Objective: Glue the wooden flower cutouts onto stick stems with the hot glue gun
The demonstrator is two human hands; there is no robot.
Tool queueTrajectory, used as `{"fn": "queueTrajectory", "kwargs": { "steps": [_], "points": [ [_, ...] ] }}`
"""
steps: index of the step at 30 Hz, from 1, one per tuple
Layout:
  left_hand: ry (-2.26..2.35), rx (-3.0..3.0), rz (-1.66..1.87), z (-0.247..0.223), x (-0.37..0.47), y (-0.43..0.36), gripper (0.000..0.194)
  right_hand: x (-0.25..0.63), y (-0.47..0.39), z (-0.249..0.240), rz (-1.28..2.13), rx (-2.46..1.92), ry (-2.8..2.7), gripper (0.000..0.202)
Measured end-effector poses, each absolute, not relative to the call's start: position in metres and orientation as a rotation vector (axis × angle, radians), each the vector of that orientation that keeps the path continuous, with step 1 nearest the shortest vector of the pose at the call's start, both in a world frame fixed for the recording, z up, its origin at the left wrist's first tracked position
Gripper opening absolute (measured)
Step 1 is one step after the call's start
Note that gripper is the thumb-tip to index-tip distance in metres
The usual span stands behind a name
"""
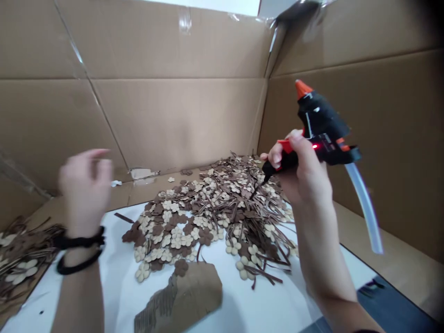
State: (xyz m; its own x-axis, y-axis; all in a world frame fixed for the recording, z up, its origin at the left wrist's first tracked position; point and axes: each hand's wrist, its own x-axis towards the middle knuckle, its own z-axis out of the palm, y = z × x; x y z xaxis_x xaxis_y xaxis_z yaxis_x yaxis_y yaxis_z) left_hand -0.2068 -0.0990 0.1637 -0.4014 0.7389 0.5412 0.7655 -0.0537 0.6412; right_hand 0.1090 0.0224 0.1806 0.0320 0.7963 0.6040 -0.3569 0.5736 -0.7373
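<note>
My right hand [301,171] is wrapped round the handle of a black and orange hot glue gun [322,115], held up with its orange nozzle pointing upward. A red light glows on its side, and a translucent glue stick [364,208] hangs out of the back. On the left, my left hand [85,187] is raised, slightly blurred, with thumb and forefinger apart and nothing visible between them. Between my hands lies a heap of brown and cream flower cutouts [176,236] mixed with thin brown strips [239,212]. One brown flower [181,267] rests at the edge of a cardboard piece [197,296].
Tall cardboard walls [173,115] enclose the back and right side. The heap lies mostly on a white board [118,277]. A second pile of flowers and strips [24,259] lies at the far left. A dark grey patch [391,300] shows at the lower right.
</note>
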Motion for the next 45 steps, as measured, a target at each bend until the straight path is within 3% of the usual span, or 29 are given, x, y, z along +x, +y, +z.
{"fn": "queueTrajectory", "kwargs": {
  "steps": [2, 5, 8, 13, 18, 24, 27, 32, 35, 40, 45],
  "points": [
    [-1.875, -1.922, -1.316, 0.145, -0.138, -0.07, 0.025, 0.115, 0.02, 0.182, 0.891, -0.444, -1.261, 0.03],
    [-1.541, -2.615, -0.739, 0.092, -0.061, -0.038, 0.025, 0.121, 0.017, 0.184, 0.855, -0.442, -1.272, 0.03],
    [-1.454, -2.654, -0.461, 0.046, -0.028, -0.014, 0.026, 0.126, 0.016, 0.187, 0.857, -0.363, -1.241, 0.026],
    [-1.418, -2.607, -0.411, 0.018, -0.017, 0.024, 0.056, 0.129, 0.023, 0.188, 0.801, -0.424, -1.241, 0.03],
    [-1.104, -2.654, -0.435, 0.015, -0.011, 0.038, 0.022, 0.118, 0.048, 0.175, 0.874, -0.54, -1.241, 0.036],
    [-1.327, -2.713, -0.485, 0.032, -0.042, 0.019, 0.027, 0.107, 0.045, 0.174, 0.992, -0.468, -1.22, 0.035],
    [-1.575, -2.645, -0.698, 0.042, -0.056, 0.002, 0.026, 0.114, 0.022, 0.181, 0.967, -0.39, -1.248, 0.033],
    [-1.84, -2.391, -1.402, 0.078, -0.076, -0.03, 0.034, 0.128, -0.011, 0.182, 0.991, -0.322, -1.477, 0.033],
    [-1.833, -2.257, -1.697, 0.107, -0.089, -0.055, 0.038, 0.124, -0.02, 0.181, 1.077, -0.285, -1.666, 0.042],
    [-1.667, -1.969, -2.139, 0.138, -0.106, -0.09, 0.029, 0.101, -0.029, 0.181, 1.19, -0.239, -1.823, 0.046],
    [-1.559, -1.791, -2.562, 0.146, -0.113, -0.105, 0.042, 0.089, -0.036, 0.179, 1.22, -0.222, -1.842, 0.062]
  ]
}}
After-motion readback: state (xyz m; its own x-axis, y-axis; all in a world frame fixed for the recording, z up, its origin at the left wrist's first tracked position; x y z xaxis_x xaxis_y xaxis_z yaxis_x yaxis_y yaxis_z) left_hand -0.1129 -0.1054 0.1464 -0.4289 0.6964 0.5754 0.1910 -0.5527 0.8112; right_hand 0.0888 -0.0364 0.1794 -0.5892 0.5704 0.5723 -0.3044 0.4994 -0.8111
